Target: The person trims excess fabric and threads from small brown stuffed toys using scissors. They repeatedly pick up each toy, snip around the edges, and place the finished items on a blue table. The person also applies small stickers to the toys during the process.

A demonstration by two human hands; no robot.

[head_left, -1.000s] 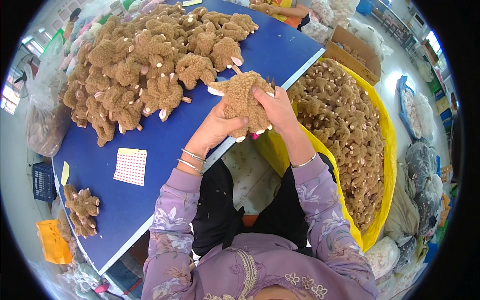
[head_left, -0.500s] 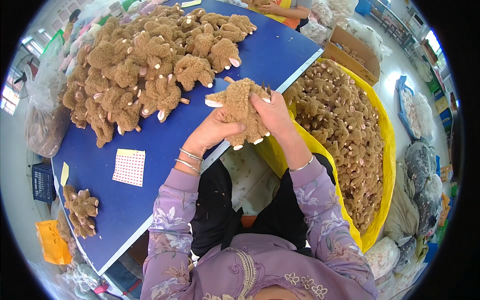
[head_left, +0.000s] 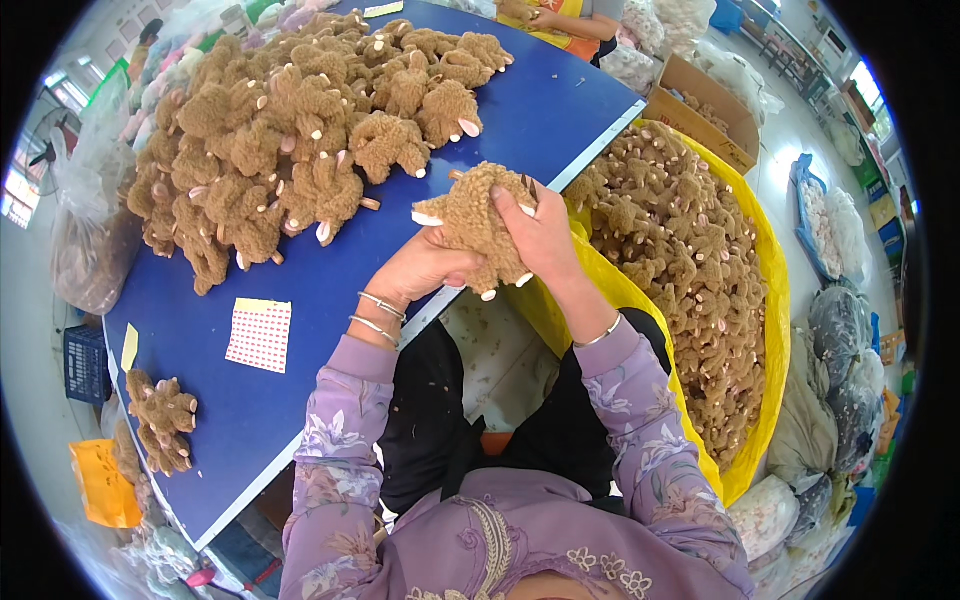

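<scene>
A brown curly plush toy point(head_left: 476, 222) with white-tipped feet and a pale ear is held between my two hands, over the table's near edge. My left hand point(head_left: 425, 268) grips its lower left side, thumb pressed on the fabric. My right hand point(head_left: 538, 236) is closed on its right side, with the thumb on top. Two dark pointed tips point(head_left: 529, 184) stick out beside the right fingers; they look like the blades of small snips, whose handle is hidden in that hand. A big pile of similar plush toys point(head_left: 265, 140) lies just beyond, on the blue table point(head_left: 330, 290).
A large yellow sack point(head_left: 778, 330) full of brown plush toys stands at my right. On the table lie a sheet of red-marked stickers point(head_left: 259, 336) and another plush toy point(head_left: 162, 420). Behind the sack is a cardboard box point(head_left: 705, 110). A co-worker point(head_left: 570, 25) stands at the far edge.
The plush toy has tilted and turned slightly in my hands, its feet shifting right and down. My right hand has moved a little to the left and down. Both hands keep hold.
</scene>
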